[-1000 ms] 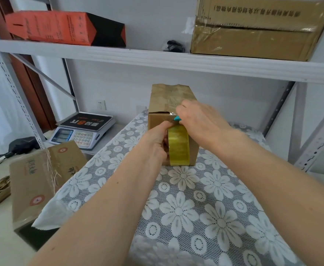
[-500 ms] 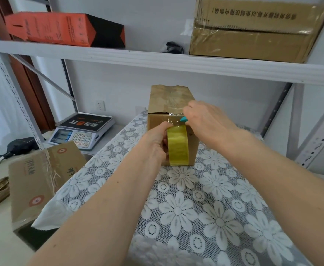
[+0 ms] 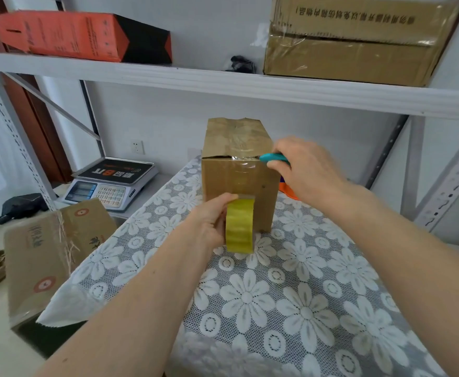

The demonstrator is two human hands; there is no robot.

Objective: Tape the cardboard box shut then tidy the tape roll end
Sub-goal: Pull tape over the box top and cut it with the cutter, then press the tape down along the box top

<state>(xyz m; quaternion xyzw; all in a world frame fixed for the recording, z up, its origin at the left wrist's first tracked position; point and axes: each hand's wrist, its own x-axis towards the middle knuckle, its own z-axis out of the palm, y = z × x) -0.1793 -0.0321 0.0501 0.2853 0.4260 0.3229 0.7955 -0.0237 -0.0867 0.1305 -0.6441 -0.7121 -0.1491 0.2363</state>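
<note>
You are between the two steps: clear tape already lies over the top seam of the cardboard box (image 3: 239, 186), the landmark here, standing on the flowered tablecloth (image 3: 290, 295). In front of its near face, your left hand (image 3: 209, 221) grips the yellow tape roll (image 3: 239, 225); next, I judge, fold down its loose end. At the box's upper right corner, your right hand (image 3: 304, 170) curls around a teal cutter (image 3: 273, 158).

Cardboard box (image 3: 237, 183): brown, upright, clear tape across the top seam and down its near face. Tape roll (image 3: 239, 225): yellowish, on edge, just in front of the box's near face.
</note>
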